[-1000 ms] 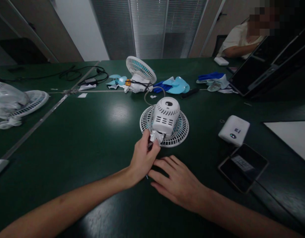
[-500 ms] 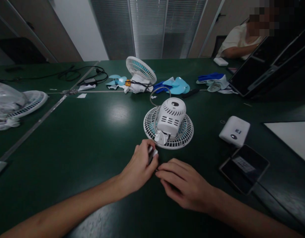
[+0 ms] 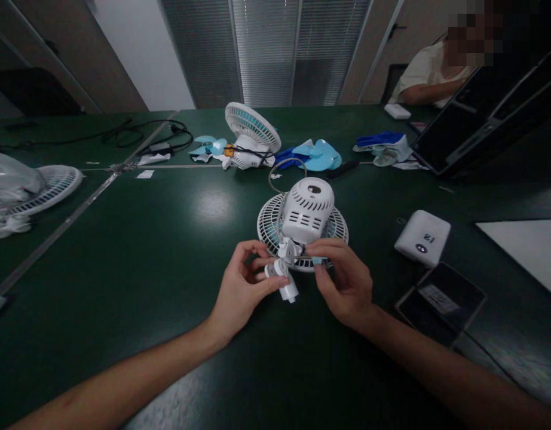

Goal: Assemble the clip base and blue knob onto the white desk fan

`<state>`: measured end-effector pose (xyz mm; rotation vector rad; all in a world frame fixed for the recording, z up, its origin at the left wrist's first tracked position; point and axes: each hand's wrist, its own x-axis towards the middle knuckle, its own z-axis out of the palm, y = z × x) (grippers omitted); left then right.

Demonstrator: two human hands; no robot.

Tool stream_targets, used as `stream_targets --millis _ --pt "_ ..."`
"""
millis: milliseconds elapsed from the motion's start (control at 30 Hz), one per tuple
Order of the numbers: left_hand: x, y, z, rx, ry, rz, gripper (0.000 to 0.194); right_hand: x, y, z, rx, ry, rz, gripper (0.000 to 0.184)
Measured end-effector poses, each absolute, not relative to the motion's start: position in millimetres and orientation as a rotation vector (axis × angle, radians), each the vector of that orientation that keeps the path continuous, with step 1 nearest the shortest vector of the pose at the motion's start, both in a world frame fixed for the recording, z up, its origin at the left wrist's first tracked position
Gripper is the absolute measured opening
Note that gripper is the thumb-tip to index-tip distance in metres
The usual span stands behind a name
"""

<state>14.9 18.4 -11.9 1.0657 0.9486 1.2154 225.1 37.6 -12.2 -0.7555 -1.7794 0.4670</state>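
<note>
A white fan head (image 3: 308, 209) lies face down on its round grille (image 3: 269, 224), with a white bracket (image 3: 286, 249) at its near end. My left hand (image 3: 244, 283) is closed on a white plastic neck joint (image 3: 286, 286), held just in front of that bracket. The joint has rounded lugs at one end and a short peg at the other. My right hand (image 3: 345, 278) is at the near right edge of the grille. Its index fingertip is beside the bracket, and its thumb is apart from it with grille showing between them.
Farther back stand a second fan (image 3: 253, 134), light blue blades (image 3: 323, 155) and blue-white gloves (image 3: 385, 146). Another fan (image 3: 28, 185) lies at left. A white power bank (image 3: 423, 236) and a phone (image 3: 441, 301) are at right. A person (image 3: 432, 74) sits beyond a black case (image 3: 486, 107).
The fan head shifted right, then stayed nearly still. My left hand drew back from the bracket and turned the neck joint into view. My right hand moved up to the fan's near edge.
</note>
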Motion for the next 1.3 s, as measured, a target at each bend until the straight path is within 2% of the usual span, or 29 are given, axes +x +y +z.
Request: stream_targets --millis 267,500,867,1300 --pt "16.6 24.9 -3.5 1.121 0.97 1.191 0.064 223.4 35.9 -15.9 -0.788 -1.778 0.499 0.03" --pt "14.2 29.9 5.8 1.19 1.029 1.202 0.065 225.1 33.9 -14.5 -0.785 -1.814 0.464 0.031" --pt "15.2 32.0 -7.3 1.113 1.127 1.119 0.036 220.7 33.1 -13.8 -0.831 -1.842 0.392 0.041" --pt "18.0 25.1 -14.8 1.214 1.143 1.238 0.022 218.7 31.4 -15.5 -0.784 -1.935 0.144 0.058"
